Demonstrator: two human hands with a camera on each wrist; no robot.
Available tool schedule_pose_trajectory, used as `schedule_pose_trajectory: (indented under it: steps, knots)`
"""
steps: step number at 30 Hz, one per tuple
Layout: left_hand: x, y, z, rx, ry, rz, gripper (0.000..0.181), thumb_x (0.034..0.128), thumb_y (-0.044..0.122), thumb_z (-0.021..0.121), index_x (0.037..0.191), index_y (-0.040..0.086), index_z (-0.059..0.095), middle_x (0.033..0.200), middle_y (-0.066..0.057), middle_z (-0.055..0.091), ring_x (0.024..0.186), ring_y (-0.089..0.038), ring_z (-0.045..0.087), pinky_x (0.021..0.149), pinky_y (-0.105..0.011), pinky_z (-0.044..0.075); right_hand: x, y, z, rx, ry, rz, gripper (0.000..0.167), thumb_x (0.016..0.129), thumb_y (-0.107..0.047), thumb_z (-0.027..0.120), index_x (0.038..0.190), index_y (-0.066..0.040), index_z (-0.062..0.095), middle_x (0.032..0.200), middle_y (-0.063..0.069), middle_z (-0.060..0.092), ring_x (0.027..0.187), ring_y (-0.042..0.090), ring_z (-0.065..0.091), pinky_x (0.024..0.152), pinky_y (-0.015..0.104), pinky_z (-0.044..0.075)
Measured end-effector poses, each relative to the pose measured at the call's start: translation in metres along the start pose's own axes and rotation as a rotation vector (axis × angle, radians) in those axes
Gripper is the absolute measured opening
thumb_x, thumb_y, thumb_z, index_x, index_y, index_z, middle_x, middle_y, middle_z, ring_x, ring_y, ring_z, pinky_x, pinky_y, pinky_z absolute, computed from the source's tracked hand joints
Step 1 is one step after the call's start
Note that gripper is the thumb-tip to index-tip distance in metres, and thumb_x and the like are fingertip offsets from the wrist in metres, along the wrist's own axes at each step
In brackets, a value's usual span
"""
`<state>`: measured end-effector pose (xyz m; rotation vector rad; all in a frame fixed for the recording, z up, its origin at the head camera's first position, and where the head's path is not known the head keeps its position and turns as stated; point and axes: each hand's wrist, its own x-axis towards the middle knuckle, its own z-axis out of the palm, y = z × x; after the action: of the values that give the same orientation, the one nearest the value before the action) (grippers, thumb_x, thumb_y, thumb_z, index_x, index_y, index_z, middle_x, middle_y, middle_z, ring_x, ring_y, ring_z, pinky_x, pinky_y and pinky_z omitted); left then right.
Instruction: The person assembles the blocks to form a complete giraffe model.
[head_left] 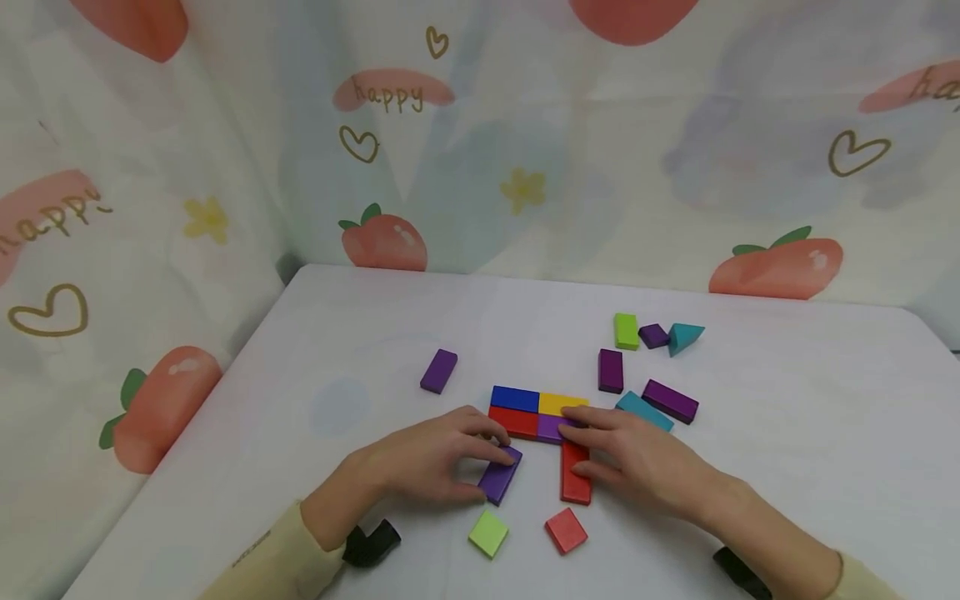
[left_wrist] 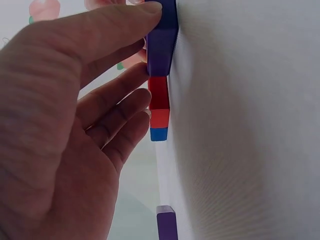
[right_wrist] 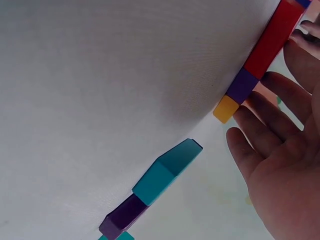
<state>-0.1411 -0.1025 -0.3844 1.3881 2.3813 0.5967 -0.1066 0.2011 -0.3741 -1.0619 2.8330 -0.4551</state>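
Observation:
My left hand [head_left: 442,454] pinches a purple block [head_left: 499,477] by its edges, with the thumb at its near end and a finger at its far end. In the left wrist view the thumb overlaps that purple block [left_wrist: 161,47]. On the table, a blue block [head_left: 515,398], yellow block [head_left: 558,403], red block [head_left: 513,422] and partly covered purple block [head_left: 549,427] lie together as a rectangle. My right hand [head_left: 637,450] rests its extended fingers on this group's right side, and its thumb touches an upright-lying red block [head_left: 575,487] below.
A green square block [head_left: 488,534] and a red square block [head_left: 566,531] lie nearest me. One purple block [head_left: 438,371] is at the far left. To the right lie a teal block [head_left: 643,411], two dark purple blocks [head_left: 611,371], a green block [head_left: 626,331] and a teal triangular block [head_left: 684,337].

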Motion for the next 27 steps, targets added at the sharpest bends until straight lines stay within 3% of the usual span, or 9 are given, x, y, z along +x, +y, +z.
schedule_pose_trajectory:
  steps: [10,22,27]
  knots:
    - [-0.0087,-0.0021,0.0009,0.046,0.049,-0.016,0.046,0.0899,0.030,0.079,0.134,0.023,0.068,0.134,0.007,0.056,0.129,-0.010,0.045,0.107,-0.026,0.041,0.0021,-0.0011,0.0013,0.000,0.000,0.004,0.048,0.092,-0.029,0.076,0.135,-0.009,0.066,0.142,0.013,0.057,0.125,0.034,0.057,0.092,0.044,0.055]
    - [-0.0103,-0.0049,0.0022,0.066,0.085,-0.041,0.049,0.0901,0.033,0.079,0.136,0.022,0.067,0.135,0.005,0.055,0.129,-0.012,0.045,0.107,-0.028,0.042,0.0007,-0.0010,0.0002,-0.016,-0.009,0.020,0.049,0.091,-0.029,0.078,0.134,-0.009,0.067,0.141,0.013,0.058,0.123,0.034,0.058,0.093,0.045,0.054]
    - [-0.0107,-0.0063,0.0011,0.075,0.089,-0.046,0.051,0.0892,0.037,0.079,0.137,0.025,0.066,0.137,0.009,0.054,0.130,-0.010,0.043,0.107,-0.028,0.042,0.0005,-0.0001,-0.0005,-0.010,-0.014,0.014,0.048,0.091,-0.029,0.077,0.134,-0.009,0.067,0.141,0.013,0.058,0.123,0.034,0.058,0.093,0.045,0.054]
